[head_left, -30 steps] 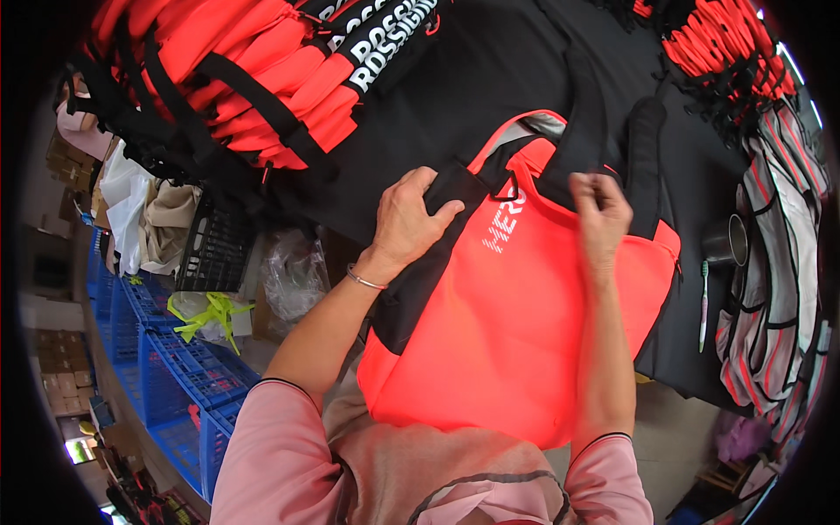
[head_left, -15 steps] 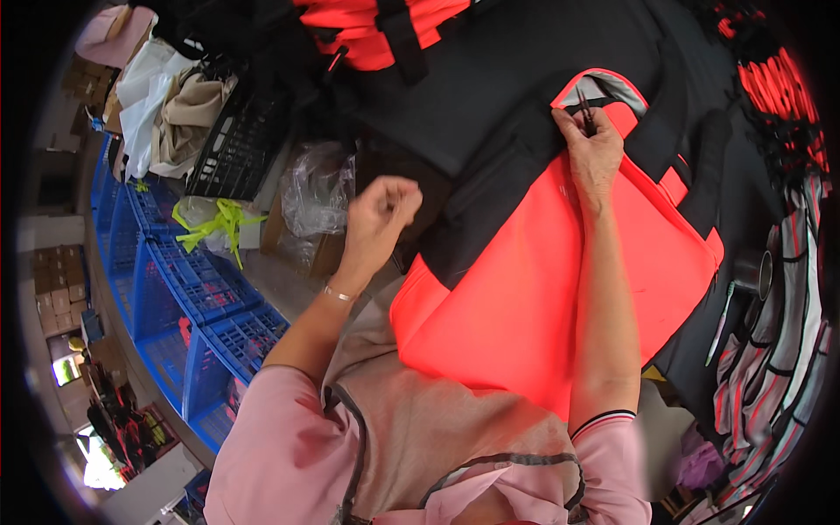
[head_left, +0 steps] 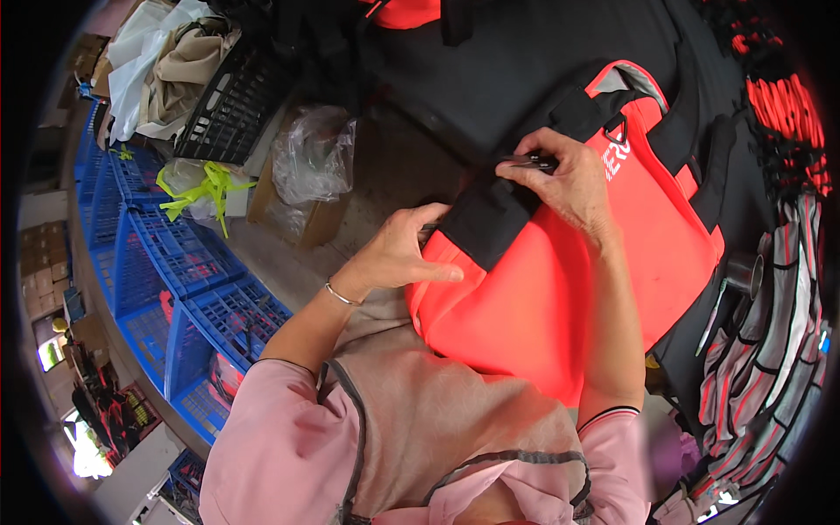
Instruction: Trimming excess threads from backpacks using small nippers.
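An orange life vest with black straps and a black flap lies on the black work surface in front of me. My left hand grips the vest's left edge, next to the black flap. Up at the flap's top edge, my right hand pinches a small dark tool or clip; I cannot tell which. A metal D-ring sits on a strap just beyond my right hand.
Blue plastic crates are stacked at the left. A black basket with cloth, a clear plastic bag and yellow-green strips lie beyond them. More striped vests pile up at the right, and orange vests at the top.
My view has tilted down and left. My left hand came back from the side to the vest's edge. My right hand slid down from the vest's top to the black flap.
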Tool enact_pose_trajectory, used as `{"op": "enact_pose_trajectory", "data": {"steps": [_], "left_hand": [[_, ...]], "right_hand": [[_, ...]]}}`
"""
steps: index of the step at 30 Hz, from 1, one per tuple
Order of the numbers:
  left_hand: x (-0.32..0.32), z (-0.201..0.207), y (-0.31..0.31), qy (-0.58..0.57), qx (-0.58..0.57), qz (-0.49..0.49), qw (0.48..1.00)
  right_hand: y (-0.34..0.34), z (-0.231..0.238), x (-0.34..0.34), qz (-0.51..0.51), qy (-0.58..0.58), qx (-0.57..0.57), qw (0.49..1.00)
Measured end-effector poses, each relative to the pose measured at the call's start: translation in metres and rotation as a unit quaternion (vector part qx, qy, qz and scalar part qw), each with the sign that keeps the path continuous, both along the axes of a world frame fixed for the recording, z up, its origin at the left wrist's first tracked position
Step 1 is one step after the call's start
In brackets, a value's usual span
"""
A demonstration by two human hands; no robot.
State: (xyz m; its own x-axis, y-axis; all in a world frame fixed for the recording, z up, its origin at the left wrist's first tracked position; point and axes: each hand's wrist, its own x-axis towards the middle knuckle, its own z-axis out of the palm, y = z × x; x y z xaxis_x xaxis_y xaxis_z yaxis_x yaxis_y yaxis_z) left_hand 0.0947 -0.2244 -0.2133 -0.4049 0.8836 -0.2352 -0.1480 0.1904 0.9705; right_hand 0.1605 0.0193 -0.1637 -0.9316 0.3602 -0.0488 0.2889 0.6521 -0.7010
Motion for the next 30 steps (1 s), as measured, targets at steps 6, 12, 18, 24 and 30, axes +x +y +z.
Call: {"op": "enact_pose_trajectory", "data": {"steps": [6,12,18,24,30], "left_hand": [[0.001,0.016,0.009,0.1,-0.007,0.05,0.994],[0.001,0.014,0.009,0.1,-0.002,0.056,0.993],[0.002,0.018,0.007,0.164,-0.027,0.046,0.985],[0.001,0.022,0.013,0.185,-0.026,0.056,0.981],[0.004,0.031,0.014,0.175,-0.035,0.081,0.981]], "right_hand": [[0.017,-0.015,0.006,-0.047,0.031,-0.176,0.983],[0.014,-0.006,0.006,-0.06,-0.007,-0.189,0.98],[-0.026,0.012,0.052,-0.052,0.072,-0.011,0.996],[-0.046,-0.003,0.07,0.031,0.137,0.222,0.965],[-0.053,0.007,0.059,0.021,0.188,0.154,0.97]]}}
